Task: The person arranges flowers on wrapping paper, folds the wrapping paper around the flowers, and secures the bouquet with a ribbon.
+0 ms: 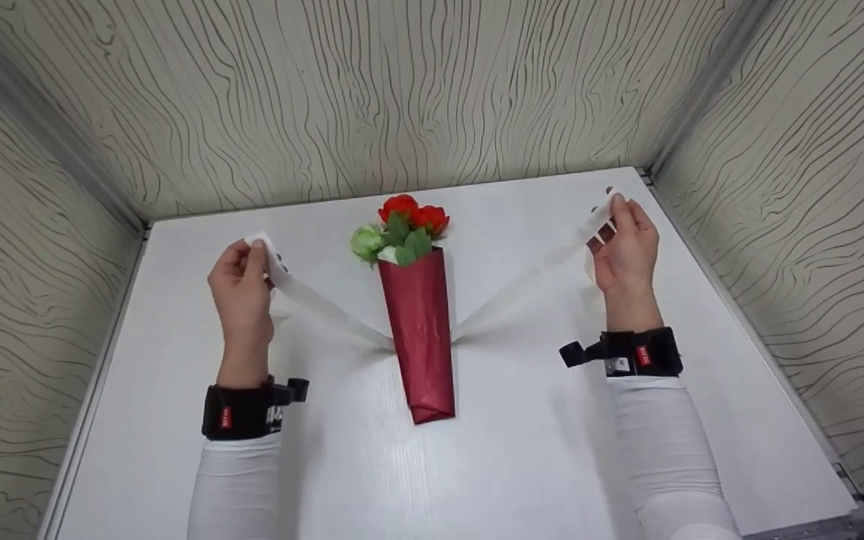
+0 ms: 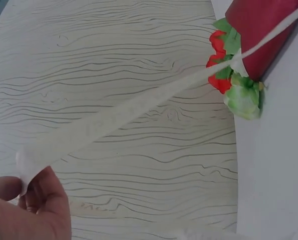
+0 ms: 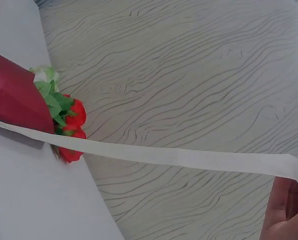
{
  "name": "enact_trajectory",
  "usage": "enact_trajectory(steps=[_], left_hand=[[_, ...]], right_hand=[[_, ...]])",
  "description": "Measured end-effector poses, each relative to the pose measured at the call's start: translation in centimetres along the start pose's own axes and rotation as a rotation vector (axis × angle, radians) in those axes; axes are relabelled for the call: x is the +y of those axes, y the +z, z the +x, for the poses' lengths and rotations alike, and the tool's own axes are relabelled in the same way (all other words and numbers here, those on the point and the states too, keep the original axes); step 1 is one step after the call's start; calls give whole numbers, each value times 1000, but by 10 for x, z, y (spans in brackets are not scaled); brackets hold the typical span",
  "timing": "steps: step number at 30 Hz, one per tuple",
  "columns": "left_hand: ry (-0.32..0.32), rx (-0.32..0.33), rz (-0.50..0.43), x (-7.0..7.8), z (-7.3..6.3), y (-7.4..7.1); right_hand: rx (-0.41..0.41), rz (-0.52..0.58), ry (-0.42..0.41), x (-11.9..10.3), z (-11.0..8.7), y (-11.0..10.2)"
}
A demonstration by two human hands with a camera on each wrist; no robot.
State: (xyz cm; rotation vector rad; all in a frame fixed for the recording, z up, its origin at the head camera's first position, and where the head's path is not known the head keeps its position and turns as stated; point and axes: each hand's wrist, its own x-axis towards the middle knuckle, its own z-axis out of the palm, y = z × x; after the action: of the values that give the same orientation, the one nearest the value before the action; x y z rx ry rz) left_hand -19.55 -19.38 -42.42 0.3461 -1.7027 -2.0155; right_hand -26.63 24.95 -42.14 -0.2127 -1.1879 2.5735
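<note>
A bouquet wrapped in dark red paper [image 1: 421,330] lies on the white table, with red flowers [image 1: 400,206] and a pale green flower [image 1: 367,242] at its far end. Beneath the wrap runs a white ribbon [image 1: 338,317], its two halves rising outward to the sides. My left hand [image 1: 243,289] pinches one ribbon end between thumb and fingers, left of the bouquet. The other end is pinched by my right hand [image 1: 625,247], off to the right. In both wrist views the ribbon [image 3: 189,159] stretches fairly straight from hand to bouquet. The part under the wrap is hidden.
The white table [image 1: 522,465] carries the bouquet near its middle. Wood-grain patterned panels [image 1: 402,97] stand behind it and on both sides, joined by grey metal strips. Each wrist wears a black strap [image 1: 642,352] with a small protruding piece.
</note>
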Motion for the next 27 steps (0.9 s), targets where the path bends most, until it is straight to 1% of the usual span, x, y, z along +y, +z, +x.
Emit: enact_trajectory(steps=[3,5,8,12,15,21,24,27], left_hand=[[26,-92,43,6,0,16],[48,-159,70,10,-1,27],[51,-265,107,12,-3,43],[23,-410,143,9,-7,61],[15,-518,148,2,-11,73],[36,-714,178,-13,-21,91],[42,-777,201,-17,-26,96],[31,-816,213,-18,-30,99]], right_hand=[[-94,-53,-25,1,-4,17],[-164,-99,-25,3,-8,28],[-271,-200,-15,7,-14,44],[-407,-302,14,17,-23,63],[-492,-330,44,27,-30,75],[-644,-381,118,48,-42,95],[-716,-415,123,59,-47,102],[-756,-443,113,68,-50,107]])
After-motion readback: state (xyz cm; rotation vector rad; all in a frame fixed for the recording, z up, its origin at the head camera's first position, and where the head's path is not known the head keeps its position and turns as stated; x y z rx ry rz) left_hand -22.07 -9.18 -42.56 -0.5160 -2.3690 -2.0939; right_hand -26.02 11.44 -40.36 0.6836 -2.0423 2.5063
